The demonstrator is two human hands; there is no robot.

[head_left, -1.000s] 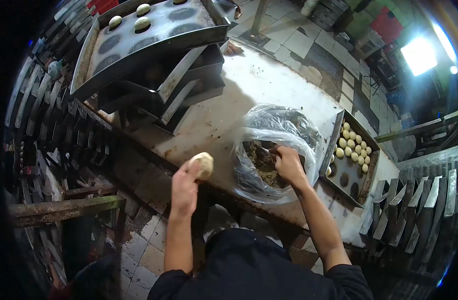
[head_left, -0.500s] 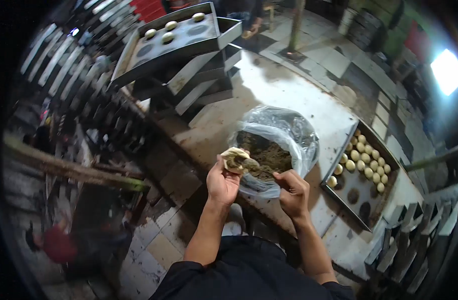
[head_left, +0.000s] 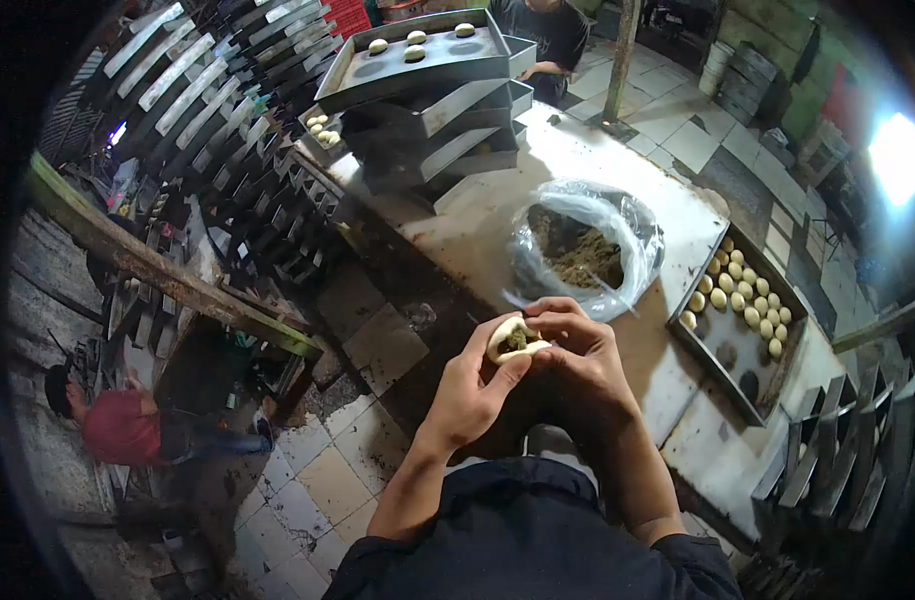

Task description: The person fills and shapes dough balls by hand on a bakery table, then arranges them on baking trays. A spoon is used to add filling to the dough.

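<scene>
Both hands meet in front of my chest around one piece of pale dough (head_left: 512,341) with dark brown filling showing in its open top. My left hand (head_left: 474,385) cups it from below and the left. My right hand (head_left: 577,355) pinches its edge from the right. Just beyond, on the worn white table (head_left: 537,180), stands a clear plastic bag (head_left: 617,245) of the same brown filling. A metal tray (head_left: 722,350) holding several pale dough balls lies to the right of the bag.
A stack of metal trays (head_left: 427,95) stands at the table's far end, the top one carrying three dough balls. Racks of empty trays line the left. A person in red (head_left: 127,425) crouches on the tiled floor at lower left. Another person stands at the far end.
My right hand left the filling bag and joined my left hand; the dough went from a bare ball to holding filling, with both hands now closing around it. My view tilted upward.
</scene>
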